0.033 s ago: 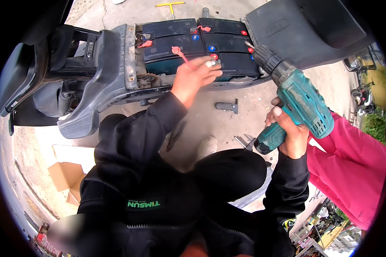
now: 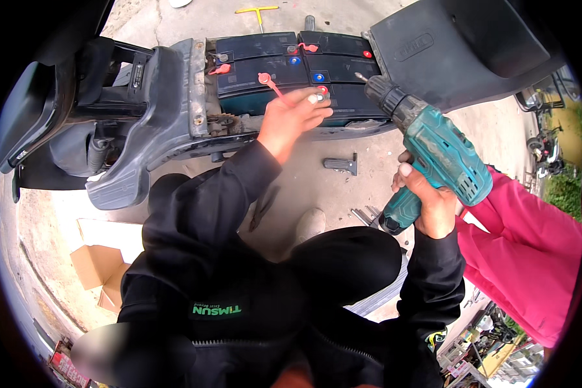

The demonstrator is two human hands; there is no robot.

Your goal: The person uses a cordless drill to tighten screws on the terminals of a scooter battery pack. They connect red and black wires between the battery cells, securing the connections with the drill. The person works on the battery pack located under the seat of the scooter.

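A teal cordless drill [image 2: 443, 145] is held by its handle in my right hand [image 2: 436, 207], its bit pointing up-left over the batteries. My left hand [image 2: 288, 123] is closed in a pinch at the near row of black batteries [image 2: 258, 70]. A short red cable [image 2: 271, 84] with a red cap at its free end runs into those fingers. Something small and pale shows at the fingertips, beside a red-ringed terminal [image 2: 323, 90]; its shape is too small to tell. Other red-capped leads [image 2: 309, 47] and blue-ringed terminals [image 2: 319, 77] sit on the batteries.
The batteries lie in the frame of a vehicle with a dark footboard [image 2: 119, 184] and a raised black seat [image 2: 427, 52]. On the ground are a yellow T-handle tool [image 2: 257, 10], a black bracket-like part [image 2: 341, 163] and an open cardboard box [image 2: 97, 265]. A person in pink trousers [image 2: 517, 258] is at right.
My right hand and the drill have shifted slightly left, and the bit now sits further left over the batteries. The left hand has hardly moved.
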